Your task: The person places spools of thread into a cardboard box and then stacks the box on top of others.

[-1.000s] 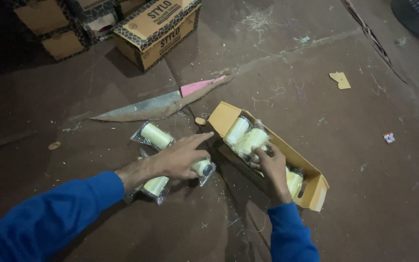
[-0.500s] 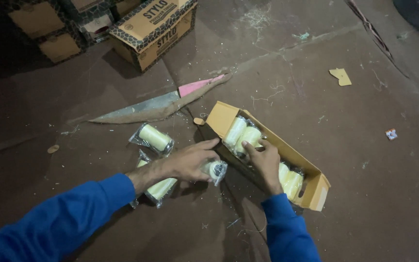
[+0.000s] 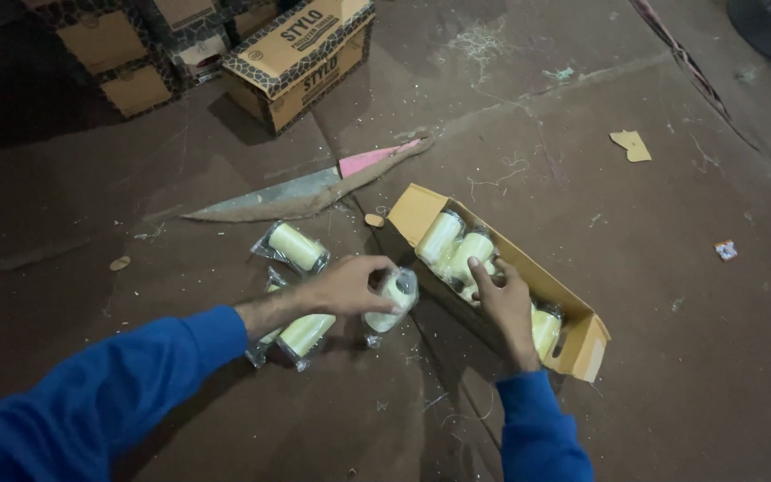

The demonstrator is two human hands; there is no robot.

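Glossy plastic-wrapped spools point(image 3: 391, 302) — matt cardboard box point(image 3: 582, 344) — rough, dusty floor point(image 3: 671, 384).

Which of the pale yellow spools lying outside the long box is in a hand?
The wrapped spool gripped by the left hand, just left of the open box. The other loose spools lie untouched on the floor.

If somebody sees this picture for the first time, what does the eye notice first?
First, the pale yellow spools wrapped in clear plastic: the left hand grips one spool on the dark floor, beside the open yellow carton. The right hand rests inside that carton on the packed spools.
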